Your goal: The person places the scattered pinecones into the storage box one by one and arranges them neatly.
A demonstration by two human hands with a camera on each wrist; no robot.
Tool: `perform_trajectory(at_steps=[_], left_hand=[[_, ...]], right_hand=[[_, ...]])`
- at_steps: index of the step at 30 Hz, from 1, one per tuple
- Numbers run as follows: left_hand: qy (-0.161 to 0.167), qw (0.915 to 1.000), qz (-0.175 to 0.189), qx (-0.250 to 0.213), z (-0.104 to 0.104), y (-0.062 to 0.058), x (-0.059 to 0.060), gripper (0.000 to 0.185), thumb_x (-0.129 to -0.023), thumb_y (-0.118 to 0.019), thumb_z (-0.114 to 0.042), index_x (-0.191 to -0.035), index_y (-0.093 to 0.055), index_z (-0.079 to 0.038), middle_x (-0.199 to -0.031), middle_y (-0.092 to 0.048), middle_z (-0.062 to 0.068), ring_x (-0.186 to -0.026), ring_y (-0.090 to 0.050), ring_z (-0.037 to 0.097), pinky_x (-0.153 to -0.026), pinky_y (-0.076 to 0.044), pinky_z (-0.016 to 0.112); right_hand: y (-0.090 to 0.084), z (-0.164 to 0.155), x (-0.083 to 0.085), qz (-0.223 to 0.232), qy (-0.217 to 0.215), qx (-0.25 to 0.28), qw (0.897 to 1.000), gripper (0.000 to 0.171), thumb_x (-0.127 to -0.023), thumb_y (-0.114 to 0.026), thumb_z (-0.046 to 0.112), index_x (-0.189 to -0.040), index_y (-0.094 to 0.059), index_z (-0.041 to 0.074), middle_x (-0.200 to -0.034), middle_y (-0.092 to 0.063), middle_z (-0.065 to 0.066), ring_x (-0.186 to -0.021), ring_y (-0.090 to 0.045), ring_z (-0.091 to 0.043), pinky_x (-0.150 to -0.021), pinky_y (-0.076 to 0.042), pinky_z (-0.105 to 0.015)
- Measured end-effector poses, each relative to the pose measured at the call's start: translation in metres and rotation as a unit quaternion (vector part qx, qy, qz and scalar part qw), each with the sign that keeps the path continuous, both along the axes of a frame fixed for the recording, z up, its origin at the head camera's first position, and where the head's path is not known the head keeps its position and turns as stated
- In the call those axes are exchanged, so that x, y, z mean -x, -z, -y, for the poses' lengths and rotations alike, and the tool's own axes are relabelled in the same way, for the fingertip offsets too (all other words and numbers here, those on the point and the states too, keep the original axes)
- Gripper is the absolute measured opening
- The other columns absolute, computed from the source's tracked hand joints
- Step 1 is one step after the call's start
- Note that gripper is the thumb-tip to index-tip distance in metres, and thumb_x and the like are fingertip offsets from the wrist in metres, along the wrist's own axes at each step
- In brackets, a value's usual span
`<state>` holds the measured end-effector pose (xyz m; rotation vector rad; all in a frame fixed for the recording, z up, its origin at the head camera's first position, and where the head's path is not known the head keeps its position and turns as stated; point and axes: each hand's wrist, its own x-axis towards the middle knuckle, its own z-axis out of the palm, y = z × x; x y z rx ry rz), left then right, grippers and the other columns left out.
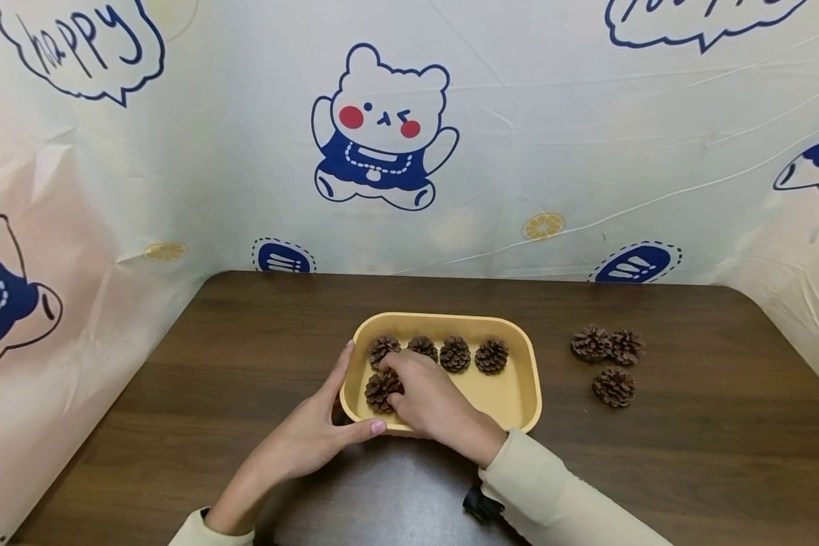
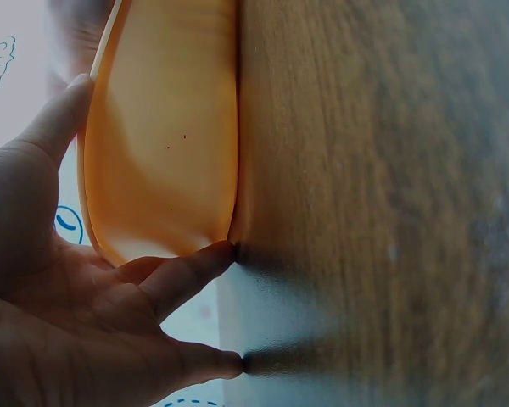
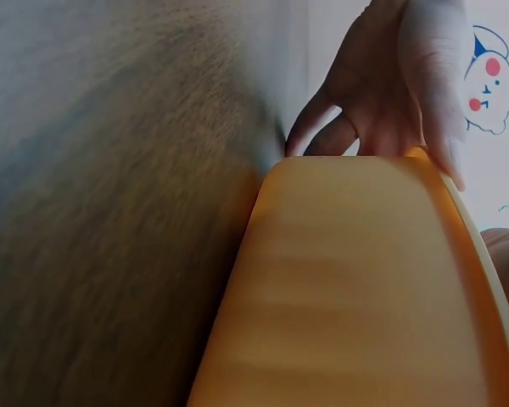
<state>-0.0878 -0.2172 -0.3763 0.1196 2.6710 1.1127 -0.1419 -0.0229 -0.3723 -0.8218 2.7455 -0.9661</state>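
1. I see a brown table [image 1: 710,470] across the lower frame, a bear-printed sheet [image 1: 246,152] behind.
2. Mid-frame, a yellow tray [image 1: 491,396] holds five pinecones; three loose pinecones [image 1: 614,387] lie right.
3. The left hand [image 1: 314,434] spreads against the tray's left end; the right hand [image 1: 431,396] pinches the lower-left pinecone [image 1: 381,391].

1. Right hand [image 1: 430,394] hides part of the near pine cone [image 1: 378,392] and part of a back-row cone [image 1: 422,346]
2. Both wrist views crop the tray [image 1: 494,394]
3. Upper-right speech bubble [image 1: 699,26] runs off the top, wording unreadable
4. Dark object [image 1: 480,504] under the right sleeve [image 1: 553,489] is indistinct
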Motion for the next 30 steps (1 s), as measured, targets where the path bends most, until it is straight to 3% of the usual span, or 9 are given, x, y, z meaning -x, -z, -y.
perform_trajectory(at_steps=[18, 30], left_hand=[[0.002, 1.0000, -0.003, 0.001, 0.0001, 0.0008, 0.0004, 0.115, -0.091, -0.077, -0.055, -0.170, 0.004, -0.034, -0.168, -0.032, 0.024, -0.142, -0.050, 0.046, -0.114, -0.040, 0.066], [-0.002, 1.0000, -0.001, 0.004, 0.0001, 0.0013, 0.0002, 0.116, -0.090, -0.078, -0.056, -0.169, 0.004, -0.035, -0.167, -0.033, 0.025, -0.141, -0.051, 0.047, -0.113, -0.040, 0.067]], right_hand=[[0.0030, 0.0101, 0.0049, -0.017, -0.008, -0.001, 1.000, 0.035, -0.090, -0.077, 0.001, -0.124, -0.070, 0.002, -0.132, -0.071, -0.014, -0.124, -0.066, -0.030, -0.109, -0.052, -0.043], [0.0025, 0.0094, 0.0047, -0.008, -0.011, 0.007, 1.000, 0.044, -0.091, -0.076, 0.001, -0.133, -0.067, -0.001, -0.141, -0.066, -0.017, -0.133, -0.061, -0.035, -0.116, -0.047, -0.046]])
